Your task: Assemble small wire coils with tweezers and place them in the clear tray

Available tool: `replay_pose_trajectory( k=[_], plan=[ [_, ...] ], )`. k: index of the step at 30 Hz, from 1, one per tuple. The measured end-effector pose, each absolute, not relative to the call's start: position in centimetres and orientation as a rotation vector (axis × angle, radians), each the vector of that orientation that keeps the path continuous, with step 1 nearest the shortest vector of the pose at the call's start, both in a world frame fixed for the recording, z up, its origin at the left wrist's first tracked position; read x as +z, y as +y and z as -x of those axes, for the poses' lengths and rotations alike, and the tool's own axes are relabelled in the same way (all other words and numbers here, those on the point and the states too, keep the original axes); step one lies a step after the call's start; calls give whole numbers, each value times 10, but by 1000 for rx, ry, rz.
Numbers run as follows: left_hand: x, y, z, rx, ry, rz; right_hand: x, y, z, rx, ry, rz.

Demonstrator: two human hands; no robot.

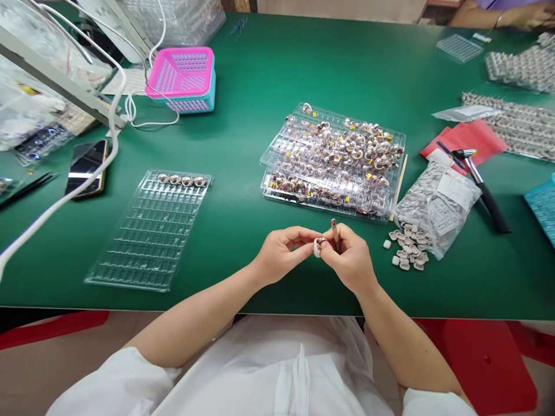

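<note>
Close to the table's front edge, my left hand (281, 253) and my right hand (352, 259) meet, fingertips pinched on a small white ring-shaped part (317, 248). A slim copper-coloured tool (335, 232) pokes up from my right hand; its lower end is hidden by the fingers. Beyond my hands lie stacked clear plastic trays (269, 156) full of similar ring-shaped parts with yellow bits. To the left, another clear tray (139, 245) carries several ring parts (182, 181) in its top row. Small pale caps (407, 248) spill from a plastic bag (446, 196) at right.
A black-handled hammer (488, 199) lies by red sheets (472, 141). Pink and blue baskets (186, 95) stand at the back left, near a white cable (113, 124), a phone (88, 167) and black tweezers (28, 189). Another person's hand (526, 16) shows at the far right.
</note>
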State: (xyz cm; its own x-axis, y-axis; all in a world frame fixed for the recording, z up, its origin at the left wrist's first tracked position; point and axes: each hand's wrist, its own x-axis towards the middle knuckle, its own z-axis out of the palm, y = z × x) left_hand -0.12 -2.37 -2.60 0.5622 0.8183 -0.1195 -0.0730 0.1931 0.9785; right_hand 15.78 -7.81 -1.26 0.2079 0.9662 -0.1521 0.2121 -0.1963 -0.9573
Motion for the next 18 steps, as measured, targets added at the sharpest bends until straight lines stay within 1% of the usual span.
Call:
replay_pose_trajectory(
  k=[13, 16, 18],
  plan=[
    [-22, -19, -1, 738, 826, -1090, -14, -79, -164, 1210, -1182, 1556],
    [-17, -18, -2, 735, 851, -1025, -13, -79, -168, 1131, -1105, 1531],
    [-15, -16, -2, 722, 854, -986, -12, -78, -173, 1034, -1027, 1439]
  ],
)
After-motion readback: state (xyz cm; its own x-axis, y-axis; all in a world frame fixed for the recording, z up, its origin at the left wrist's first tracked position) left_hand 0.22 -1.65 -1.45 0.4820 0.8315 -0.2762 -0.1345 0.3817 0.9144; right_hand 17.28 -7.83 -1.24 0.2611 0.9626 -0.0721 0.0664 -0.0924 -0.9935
